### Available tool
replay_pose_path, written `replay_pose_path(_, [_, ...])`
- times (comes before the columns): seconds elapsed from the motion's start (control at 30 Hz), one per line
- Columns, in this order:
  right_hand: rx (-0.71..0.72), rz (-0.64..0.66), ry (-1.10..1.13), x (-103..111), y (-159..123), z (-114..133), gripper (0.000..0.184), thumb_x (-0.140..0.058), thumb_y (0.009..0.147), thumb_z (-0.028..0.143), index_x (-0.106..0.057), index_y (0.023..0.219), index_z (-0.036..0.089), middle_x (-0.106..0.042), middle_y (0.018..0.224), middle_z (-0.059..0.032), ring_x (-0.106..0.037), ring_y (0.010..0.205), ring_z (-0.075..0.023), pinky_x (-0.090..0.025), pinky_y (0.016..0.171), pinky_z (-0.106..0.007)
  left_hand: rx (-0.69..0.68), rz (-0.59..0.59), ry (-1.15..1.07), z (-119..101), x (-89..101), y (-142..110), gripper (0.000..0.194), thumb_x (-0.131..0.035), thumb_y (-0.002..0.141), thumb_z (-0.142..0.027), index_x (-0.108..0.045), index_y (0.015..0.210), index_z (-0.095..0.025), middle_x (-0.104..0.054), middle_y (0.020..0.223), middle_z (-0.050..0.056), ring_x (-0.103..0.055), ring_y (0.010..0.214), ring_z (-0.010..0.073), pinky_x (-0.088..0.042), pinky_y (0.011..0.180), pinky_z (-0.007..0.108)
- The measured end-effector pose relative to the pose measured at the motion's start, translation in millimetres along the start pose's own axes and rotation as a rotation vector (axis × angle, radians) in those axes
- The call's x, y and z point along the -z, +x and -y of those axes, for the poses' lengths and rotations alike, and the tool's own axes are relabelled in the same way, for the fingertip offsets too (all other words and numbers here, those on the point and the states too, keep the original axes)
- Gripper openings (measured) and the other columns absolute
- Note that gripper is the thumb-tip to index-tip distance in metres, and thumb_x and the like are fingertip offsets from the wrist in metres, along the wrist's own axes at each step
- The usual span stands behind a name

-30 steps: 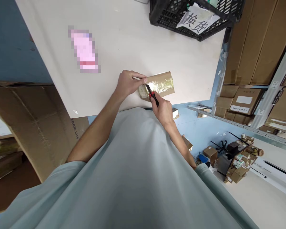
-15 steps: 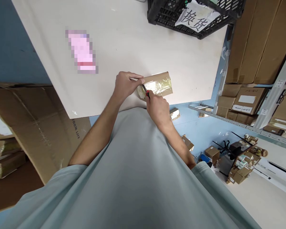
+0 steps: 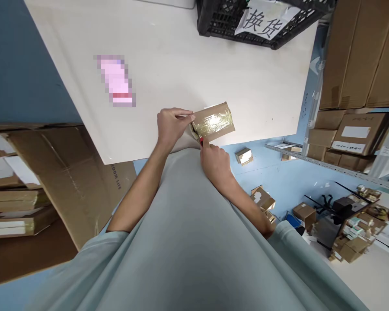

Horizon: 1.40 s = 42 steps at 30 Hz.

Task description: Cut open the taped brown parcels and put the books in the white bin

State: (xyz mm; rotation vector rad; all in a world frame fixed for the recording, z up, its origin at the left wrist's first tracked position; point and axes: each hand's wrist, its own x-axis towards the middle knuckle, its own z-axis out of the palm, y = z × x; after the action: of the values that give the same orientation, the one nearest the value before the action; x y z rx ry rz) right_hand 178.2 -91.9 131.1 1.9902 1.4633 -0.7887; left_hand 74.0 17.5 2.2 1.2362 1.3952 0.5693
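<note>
A small brown cardboard box [image 3: 215,120], covered in shiny clear tape, lies on the white table near its front edge. My left hand [image 3: 173,125] pinches the box's left upper corner between thumb and fingers. My right hand [image 3: 215,160] is closed around a utility knife [image 3: 201,141]; only its red-and-black front part shows, the rest being hidden in the fist. The dark blade lies against the left end of the box, just below my left fingertips.
A black plastic crate [image 3: 233,23] with a handwritten paper sign stands at the back of the table [image 3: 162,65]. A blurred pink object [image 3: 116,82] lies at left. Large cartons [image 3: 71,172] flank the table's left side; shelves with boxes [image 3: 353,134] stand at right.
My right hand has drawn the knife down along the box's left end, toward my body. My left hand still holds the corner. The camera view has shifted slightly.
</note>
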Motion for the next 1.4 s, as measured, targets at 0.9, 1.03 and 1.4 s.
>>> replay_pose_path(0.9, [0.258, 0.124, 0.123, -0.4, 6.2, -54.7, 0.046, -0.041, 0.113, 0.005, -0.065, 0.152, 0.008, -0.086, 0.114, -0.0223, -0.087, 0.103, -0.0308, -0.066, 0.085, -0.036, 0.071, -0.111, 0.094, -1.8, -30.4, -25.6, 0.026, -0.088, 0.088, -0.043, -0.092, 0.105, -0.024, -0.089, 0.114, 0.008, -0.082, 0.101, 0.0248, -0.068, 0.096, 0.039])
replay_pose_path(1.03, [0.283, 0.168, 0.095, 0.3, -5.9, -77.2, 0.055, -0.041, 0.115, 0.010, -0.051, 0.170, 0.011, -0.085, 0.117, -0.0209, -0.085, 0.104, -0.0288, -0.064, 0.085, -0.036, 0.060, -0.102, 0.111, 0.4, -32.2, -32.3, 0.032, -0.085, 0.092, -0.049, -0.090, 0.108, -0.022, -0.088, 0.118, 0.010, -0.082, 0.101, 0.0240, -0.068, 0.096, 0.038])
replay_pose_path(1.4, [0.016, -0.318, 0.467, -6.0, 28.5, -180.1, 0.046, -0.038, 0.122, 0.040, -0.063, 0.154, 0.019, -0.087, 0.115, -0.0119, -0.082, 0.096, -0.0275, -0.055, 0.081, -0.031, -0.341, 0.001, 0.470, -45.0, -83.3, -53.9, 0.073, -0.081, 0.097, -0.070, -0.065, 0.160, -0.037, -0.058, 0.173, 0.011, -0.035, 0.173, 0.0467, -0.019, 0.144, 0.074])
